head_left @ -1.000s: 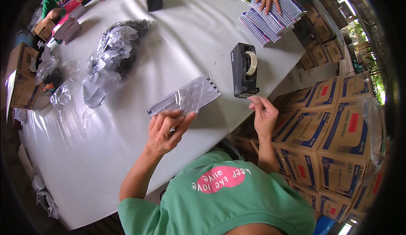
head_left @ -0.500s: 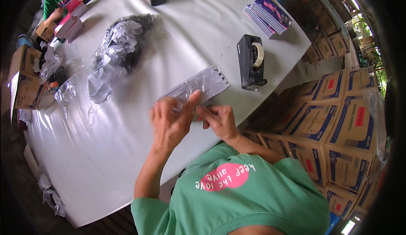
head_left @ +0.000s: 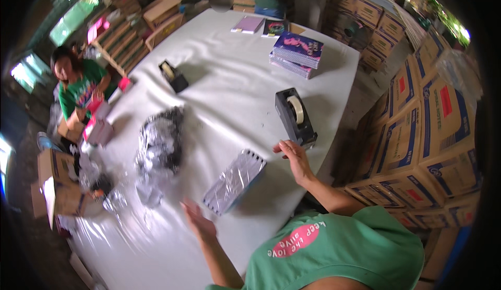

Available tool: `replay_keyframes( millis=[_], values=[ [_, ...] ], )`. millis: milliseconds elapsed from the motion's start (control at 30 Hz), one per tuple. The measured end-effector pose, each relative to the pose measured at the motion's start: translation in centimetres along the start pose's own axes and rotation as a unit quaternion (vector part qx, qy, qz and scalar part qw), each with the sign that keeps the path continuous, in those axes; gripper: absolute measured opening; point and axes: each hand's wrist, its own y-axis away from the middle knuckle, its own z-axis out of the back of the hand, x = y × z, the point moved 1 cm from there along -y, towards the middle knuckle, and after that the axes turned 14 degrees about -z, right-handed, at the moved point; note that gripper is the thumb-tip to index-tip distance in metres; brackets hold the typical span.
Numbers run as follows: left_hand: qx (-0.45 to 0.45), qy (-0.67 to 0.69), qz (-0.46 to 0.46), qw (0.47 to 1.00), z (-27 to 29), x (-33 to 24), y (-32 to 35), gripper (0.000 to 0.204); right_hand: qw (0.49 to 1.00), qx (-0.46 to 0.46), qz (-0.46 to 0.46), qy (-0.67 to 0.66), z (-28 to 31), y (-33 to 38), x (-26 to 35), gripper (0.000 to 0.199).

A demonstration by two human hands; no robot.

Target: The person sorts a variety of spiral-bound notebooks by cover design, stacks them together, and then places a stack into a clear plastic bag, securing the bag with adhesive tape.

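Note:
A clear-wrapped lavender-grey bundle [head_left: 236, 182] with dark notches at both ends lies on the white-covered table [head_left: 209, 118] in front of me. Neither hand touches it. My left hand [head_left: 200, 220] hovers off its near left corner, fingers stretched out and a little blurred. On the other side, my right hand [head_left: 295, 159] is raised with its fingers apart and nothing in it. Just beyond those fingertips stands a black tape dispenser [head_left: 292, 118] carrying a roll of pale tape.
Crumpled plastic wrap [head_left: 160, 149] lies left of the bundle. Notebooks [head_left: 296, 52] are stacked at the far right, and another tape dispenser [head_left: 173, 76] stands farther back. Piled cartons [head_left: 407, 149] flank the table's right side. A person in green [head_left: 86, 89] handles pink items at the left.
Both hands have let go of the wrapped bundle and spread apart, the right toward the tape dispenser. The bundle now sits free on the table. My view has lifted, showing more of the room.

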Motion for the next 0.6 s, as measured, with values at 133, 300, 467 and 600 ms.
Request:
replay_keyframes(
  millis=[133, 300, 467, 600],
  values=[
    [0.119, 0.164, 0.226, 0.953, -3.4, 4.8, 4.2, 0.080, 0.982, 0.149, -0.011, -0.114, -4.7, -1.0, -0.7, 0.048],
    [0.334, 0.417, 0.308, 0.787, -6.9, 3.9, 4.5, 0.076, 0.902, 0.362, 0.205, -0.119, -1.2, -2.4, 4.3, 0.049],
    [0.189, 0.206, 0.063, 0.958, -21.4, -1.2, 3.0, 0.065, 0.893, 0.276, 0.296, -0.195, 7.6, -5.7, 14.1, 0.057],
    [0.336, 0.351, 0.131, 0.864, -37.7, -4.1, -3.0, 0.057, 0.950, 0.053, 0.241, -0.191, 19.3, -10.5, 14.2, 0.033]
  ],
)
